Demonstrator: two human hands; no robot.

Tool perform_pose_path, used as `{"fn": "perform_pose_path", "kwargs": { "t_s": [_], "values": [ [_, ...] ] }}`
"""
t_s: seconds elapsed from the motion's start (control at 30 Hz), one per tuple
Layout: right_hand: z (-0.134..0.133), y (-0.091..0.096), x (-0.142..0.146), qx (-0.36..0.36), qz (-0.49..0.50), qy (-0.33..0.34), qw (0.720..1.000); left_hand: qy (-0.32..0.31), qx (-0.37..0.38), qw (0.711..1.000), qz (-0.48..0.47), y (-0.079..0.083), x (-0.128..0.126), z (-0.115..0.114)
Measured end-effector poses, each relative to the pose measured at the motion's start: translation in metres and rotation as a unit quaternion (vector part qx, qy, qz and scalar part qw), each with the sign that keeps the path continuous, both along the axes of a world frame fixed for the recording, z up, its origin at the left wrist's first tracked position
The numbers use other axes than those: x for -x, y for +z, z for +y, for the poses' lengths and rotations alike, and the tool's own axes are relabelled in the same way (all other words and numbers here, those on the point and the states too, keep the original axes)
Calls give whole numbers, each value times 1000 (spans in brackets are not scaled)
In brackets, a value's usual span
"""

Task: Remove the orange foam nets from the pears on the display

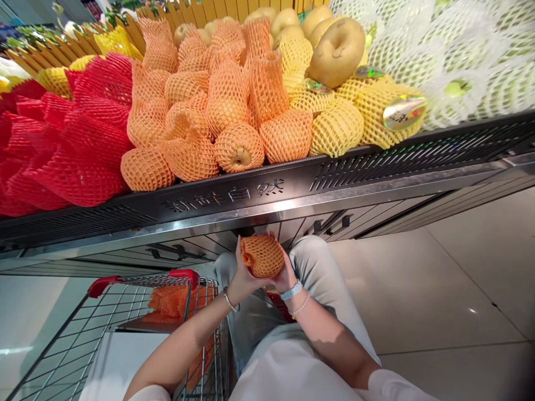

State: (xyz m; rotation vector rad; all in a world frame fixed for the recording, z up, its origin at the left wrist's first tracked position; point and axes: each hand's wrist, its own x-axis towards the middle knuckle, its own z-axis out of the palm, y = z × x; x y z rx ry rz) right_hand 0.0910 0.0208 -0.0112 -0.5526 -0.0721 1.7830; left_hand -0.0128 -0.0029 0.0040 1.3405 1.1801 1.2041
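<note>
Lower-half centre of frame | fruit (pixel 267 259) in orange net (pixel 247 254), cupped by left hand (pixel 246 277) and right hand (pixel 286 274), fingers (pixel 239 250) curled round its sides | probably firm, weighty, bruisable; net looks soft, could slip | best cradled from beneath

Net (pixel 267 257), 6 o'clock: plastic foam, matt, rough. Cart (pixel 102 285), 8 o'clock: smooth metal wire; plastic corners (pixel 184 273), glossy. Shelf edge (pixel 286 205): polished metal. Floor (pixel 455 312), 4 o'clock: smooth, glossy tile.
</note>
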Motion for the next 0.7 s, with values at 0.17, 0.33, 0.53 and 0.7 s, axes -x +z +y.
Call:
{"fn": "perform_pose_path", "kwargs": {
  "t_s": [0.17,0.33,0.53,0.7],
  "values": [
    [-4,8,3,-32,48,40,998,71,-29,996,43,1,1,-3],
    [-10,24,7,-87,-7,16,996,150,4,981,-119,18,9,8],
    [-18,28,10,-209,-157,-31,965,144,150,921,-330,28,27,20],
    [-22,20,12,-239,-317,-207,894,106,186,919,-332,27,17,13]
  ]
}}
